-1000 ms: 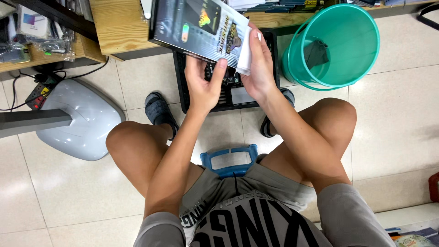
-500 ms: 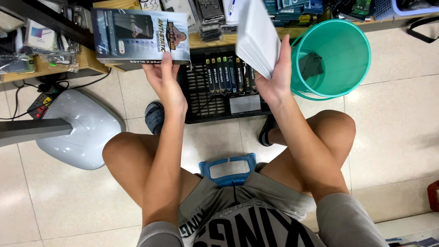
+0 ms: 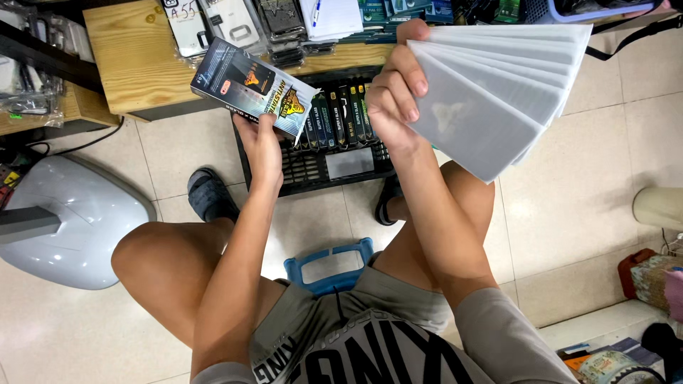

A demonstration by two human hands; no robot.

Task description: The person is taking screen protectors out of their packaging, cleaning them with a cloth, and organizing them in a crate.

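My left hand (image 3: pixel 259 146) holds a flat dark printed box (image 3: pixel 249 89) by its near edge, tilted over the floor in front of the wooden shelf. Raised at upper right, my right hand (image 3: pixel 395 89) grips a fanned stack of several white flat packets (image 3: pixel 498 92). Between my feet a black plastic crate (image 3: pixel 313 167) holds a row of slim dark boxes (image 3: pixel 338 117) standing on edge. I sit on a low blue stool (image 3: pixel 327 262) with my knees apart.
A wooden shelf (image 3: pixel 128 64) with phone cases and packets runs along the top. A grey rounded fan base (image 3: pixel 67 220) lies at left with a cable behind it. Bags and boxes sit at the lower right on the tiled floor.
My right hand has lifted and spread the white packets into a fan. The left hand has brought the dark box lower and nearer the crate. The view shifted, so the green bin is out of sight.
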